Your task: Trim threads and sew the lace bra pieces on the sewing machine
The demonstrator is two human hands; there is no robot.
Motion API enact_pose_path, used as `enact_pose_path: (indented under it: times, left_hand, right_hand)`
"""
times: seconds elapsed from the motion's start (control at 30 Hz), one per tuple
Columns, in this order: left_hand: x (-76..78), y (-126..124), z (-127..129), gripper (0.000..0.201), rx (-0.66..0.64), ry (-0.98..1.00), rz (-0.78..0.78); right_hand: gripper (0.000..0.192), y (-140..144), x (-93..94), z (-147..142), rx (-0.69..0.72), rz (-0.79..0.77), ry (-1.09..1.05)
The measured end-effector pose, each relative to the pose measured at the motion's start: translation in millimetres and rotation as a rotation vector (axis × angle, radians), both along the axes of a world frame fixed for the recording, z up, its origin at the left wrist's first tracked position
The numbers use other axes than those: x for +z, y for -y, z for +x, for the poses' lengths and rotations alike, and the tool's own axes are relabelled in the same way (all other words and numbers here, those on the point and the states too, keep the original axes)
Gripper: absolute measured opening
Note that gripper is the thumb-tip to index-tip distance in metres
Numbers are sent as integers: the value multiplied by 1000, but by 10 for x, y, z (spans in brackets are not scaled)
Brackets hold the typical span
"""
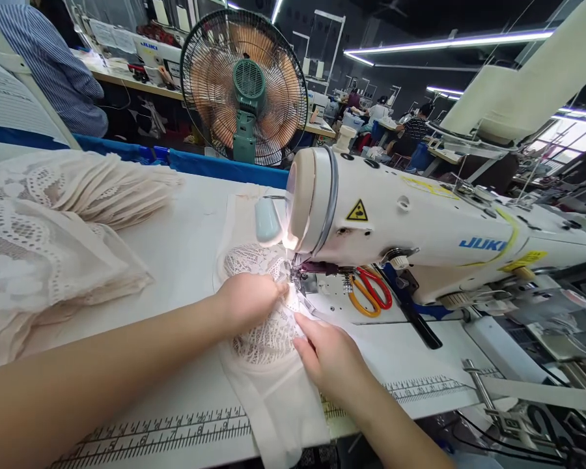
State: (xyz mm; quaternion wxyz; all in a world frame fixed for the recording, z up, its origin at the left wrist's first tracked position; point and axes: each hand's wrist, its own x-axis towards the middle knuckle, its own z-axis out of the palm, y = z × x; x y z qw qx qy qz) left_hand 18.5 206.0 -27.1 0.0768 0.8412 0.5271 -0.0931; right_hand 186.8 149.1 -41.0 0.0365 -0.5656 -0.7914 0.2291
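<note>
Far left: 1 stack of lace pieces (53, 241), cream, fanned on the white table (185, 247), too many layers to count; behind it 1 person in a striped shirt (53, 65), only the back and sleeve in view.

Centre back: 1 standing fan (244, 88), green hub, orange blades behind a wire guard.

Centre front: 1 lace fabric piece (268, 345) lies flat on the table, its far end under the needle area, its near end hanging over the table edge; 2 hands on it. Left hand (249, 299) presses down on the lace just beside the presser foot, fingers curled flat, pinning rather than gripping. Right hand (329, 355) rests on the lace nearer the edge, fingers stretched forward and flat, nothing clasped.

Right: 1 white sewing machine (434, 228), marked JUKI, lamp lit at the head; 1 pair of scissors (371, 293) with 1 orange and 1 red handle lying on the machine bed; 1 printed ruler strip (176, 433) along the table front.
</note>
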Motion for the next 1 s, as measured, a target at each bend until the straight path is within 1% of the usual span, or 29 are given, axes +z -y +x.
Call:
enact_pose_path:
  times: [0.27, 0.47, 0.6, 0.7, 0.8, 0.9, 1.0]
  left_hand:
    - [46, -44, 62, 52, 64, 10, -68]
    - [86, -1, 62, 56, 30, -69, -123]
    - [92, -9, 61, 50, 49, -76, -122]
    - [91, -34, 72, 49, 43, -68, -120]
    - [86, -60, 91, 46, 38, -34, -115]
    - [82, -80, 111, 46, 53, -20, -133]
    - [78, -89, 123, 48, 66, -14, -139]
  right_hand:
    - [44, -55, 36, 11, 43, -29, 37]
    - [56, -112, 179, -16, 123, -99, 151]
    - [63, -206, 264, -70, 160, -115, 242]
    - [65, -231, 288, -84, 164, -126, 265]
    - [66, -230, 306, -77, 133, -155, 262]
    - [66, -241, 326, -73, 100, -191, 275]
    - [66, -256, 333, -83, 102, -186, 278]
